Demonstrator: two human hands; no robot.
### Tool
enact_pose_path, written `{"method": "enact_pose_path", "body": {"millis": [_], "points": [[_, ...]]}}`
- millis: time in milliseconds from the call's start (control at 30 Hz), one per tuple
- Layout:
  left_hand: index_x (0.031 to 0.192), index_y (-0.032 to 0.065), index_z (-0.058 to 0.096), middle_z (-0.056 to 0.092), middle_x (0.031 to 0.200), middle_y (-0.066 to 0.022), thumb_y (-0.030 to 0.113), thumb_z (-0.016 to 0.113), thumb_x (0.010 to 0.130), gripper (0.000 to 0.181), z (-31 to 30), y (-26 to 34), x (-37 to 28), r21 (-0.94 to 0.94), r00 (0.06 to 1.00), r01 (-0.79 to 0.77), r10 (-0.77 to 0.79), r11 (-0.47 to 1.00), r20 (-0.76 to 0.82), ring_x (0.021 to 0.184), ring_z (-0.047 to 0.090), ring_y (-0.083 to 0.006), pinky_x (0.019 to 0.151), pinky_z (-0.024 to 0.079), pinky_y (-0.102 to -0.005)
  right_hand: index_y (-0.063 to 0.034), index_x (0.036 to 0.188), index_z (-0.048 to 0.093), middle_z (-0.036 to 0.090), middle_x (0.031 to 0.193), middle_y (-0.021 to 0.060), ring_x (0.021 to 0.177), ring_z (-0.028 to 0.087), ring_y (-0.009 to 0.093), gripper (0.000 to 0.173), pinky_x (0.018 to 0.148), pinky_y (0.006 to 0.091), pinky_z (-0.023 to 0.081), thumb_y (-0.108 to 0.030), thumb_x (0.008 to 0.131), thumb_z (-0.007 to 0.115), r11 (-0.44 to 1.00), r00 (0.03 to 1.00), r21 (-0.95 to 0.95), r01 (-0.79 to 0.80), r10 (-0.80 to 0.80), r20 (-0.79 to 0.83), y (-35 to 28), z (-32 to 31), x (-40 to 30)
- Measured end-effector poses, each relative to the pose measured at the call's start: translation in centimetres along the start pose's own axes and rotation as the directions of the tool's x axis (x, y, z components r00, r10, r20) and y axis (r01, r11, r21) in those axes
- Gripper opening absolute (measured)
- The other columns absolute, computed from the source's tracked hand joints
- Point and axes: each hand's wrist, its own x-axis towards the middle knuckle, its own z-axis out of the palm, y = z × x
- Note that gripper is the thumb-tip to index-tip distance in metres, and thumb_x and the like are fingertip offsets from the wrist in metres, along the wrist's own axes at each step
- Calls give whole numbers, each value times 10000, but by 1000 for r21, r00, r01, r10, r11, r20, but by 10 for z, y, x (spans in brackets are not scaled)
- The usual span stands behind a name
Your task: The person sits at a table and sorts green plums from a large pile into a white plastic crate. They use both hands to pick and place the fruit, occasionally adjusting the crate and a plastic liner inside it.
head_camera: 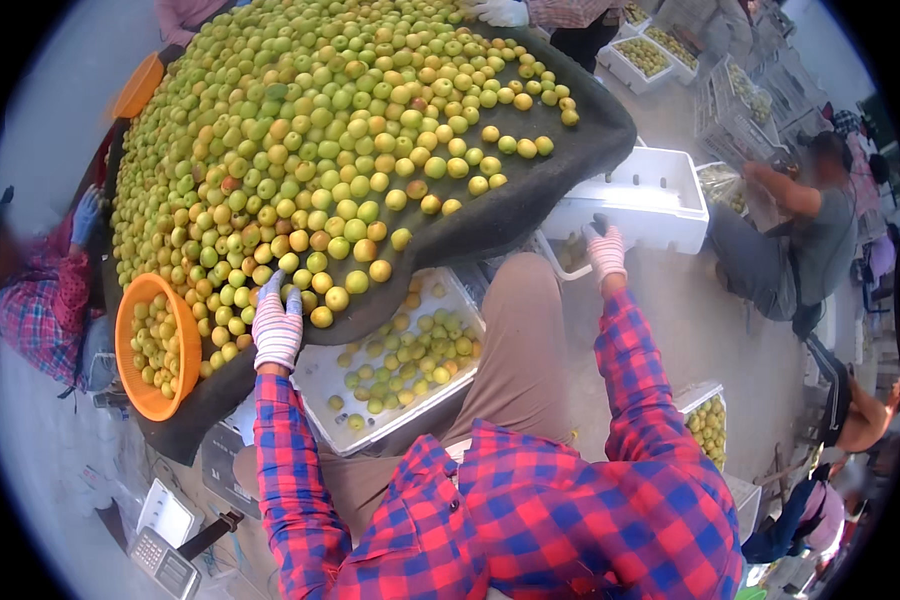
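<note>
A large heap of small round yellow-green fruit covers a table lined with dark cloth. My left hand, in a striped glove, reaches into the near edge of the heap, its fingers apart among the fruit. My right hand, gloved alike, is out to the right, over a white-rimmed container and in front of a white foam box. Whether its fingers hold anything cannot be made out. Below the cloth's edge, a shallow white tray holds loose fruit.
An orange basket of fruit stands at the table's left corner; another orange basket is farther back. Co-workers surround the table, one gloved hand at the far side. A seated person and fruit crates are right. A scale lies lower left.
</note>
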Motion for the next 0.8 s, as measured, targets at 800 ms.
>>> {"method": "enact_pose_path", "body": {"millis": [800], "points": [[1438,256,455,623,1205,-239,466,421,988,498,-8,15,10,85,975,74,-90,994,203,1099,603,-404,960,464,-474,-245,1418,490,394,1509,137,1346,423,357,656,1084,523,343,-585,862,565,473,238,79,877,-573,784,-290,194,-166]]}}
